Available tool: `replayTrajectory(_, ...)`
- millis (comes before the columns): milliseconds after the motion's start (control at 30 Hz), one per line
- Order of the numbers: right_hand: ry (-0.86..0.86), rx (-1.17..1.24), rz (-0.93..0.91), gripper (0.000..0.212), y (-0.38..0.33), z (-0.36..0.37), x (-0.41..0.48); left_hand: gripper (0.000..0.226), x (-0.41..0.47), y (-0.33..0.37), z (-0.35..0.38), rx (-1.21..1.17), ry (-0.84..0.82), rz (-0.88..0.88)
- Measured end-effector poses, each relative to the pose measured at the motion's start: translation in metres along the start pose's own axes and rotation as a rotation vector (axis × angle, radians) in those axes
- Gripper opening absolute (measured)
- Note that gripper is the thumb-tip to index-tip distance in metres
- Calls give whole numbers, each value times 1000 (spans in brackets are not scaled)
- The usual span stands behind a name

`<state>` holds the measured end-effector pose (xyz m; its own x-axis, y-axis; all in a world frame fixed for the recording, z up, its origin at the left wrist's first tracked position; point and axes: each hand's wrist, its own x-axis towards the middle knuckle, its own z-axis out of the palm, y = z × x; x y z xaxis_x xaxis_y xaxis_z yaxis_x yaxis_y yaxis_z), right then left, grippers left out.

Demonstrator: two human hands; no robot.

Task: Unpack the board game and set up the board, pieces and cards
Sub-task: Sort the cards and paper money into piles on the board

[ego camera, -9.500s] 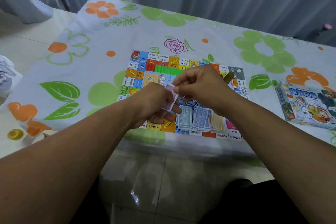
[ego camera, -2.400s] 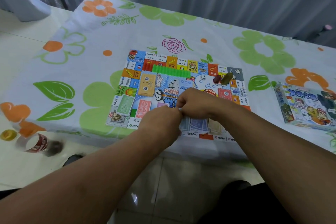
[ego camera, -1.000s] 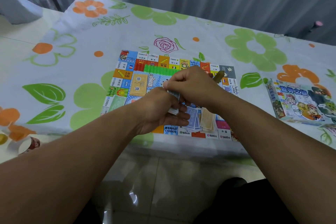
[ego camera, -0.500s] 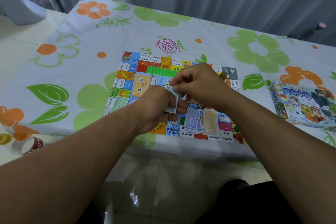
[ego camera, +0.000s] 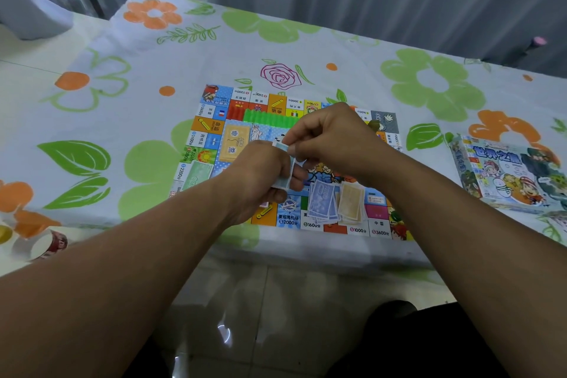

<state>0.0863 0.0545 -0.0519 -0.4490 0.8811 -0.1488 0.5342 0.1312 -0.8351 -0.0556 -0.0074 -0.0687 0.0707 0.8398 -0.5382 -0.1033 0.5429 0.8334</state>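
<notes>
Sorting money: a thin stack of pale-blue paper notes point(ego camera: 280, 183) is clamped in the left hand point(ego camera: 257, 175) and its top edge is pinched by the right hand point(ego camera: 331, 138), over the colourful printed board point(ego camera: 214, 126). Likely risk: two stuck notes get lifted together, or the stack gets dropped onto the blue note pile point(ego camera: 322, 201) just beyond the fingers.

Both arms forward, grips together.
The left grip point(ego camera: 257, 181) curls round a stack of notes point(ego camera: 281, 148); the right grip point(ego camera: 331, 138) pinches its top edge, fingers bent.

Over a colourful game board point(ego camera: 214, 123) on a floral worktop point(ego camera: 337, 49), the left grip point(ego camera: 260, 178) holds a stack of blue notes point(ego camera: 280, 147); the right grip point(ego camera: 331, 138) pinches its upper edge; the game box point(ego camera: 506, 172) lies well to the right.
</notes>
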Motion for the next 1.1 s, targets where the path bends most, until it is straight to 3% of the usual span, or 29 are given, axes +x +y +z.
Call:
replayTrajectory(433, -42, -38, -64, 12, -1, -3, -2, 35, 0, 0, -1, 33, 28, 22)
replayTrajectory(667, -57, 39, -23, 11, -1, -4, -6, 25, -1, 1, 1, 50, 45, 27)
replayTrajectory(1100, -39, -2, 45, 9, 1, -3, -7, 32, 2, 0, 3, 14, 5, 4)
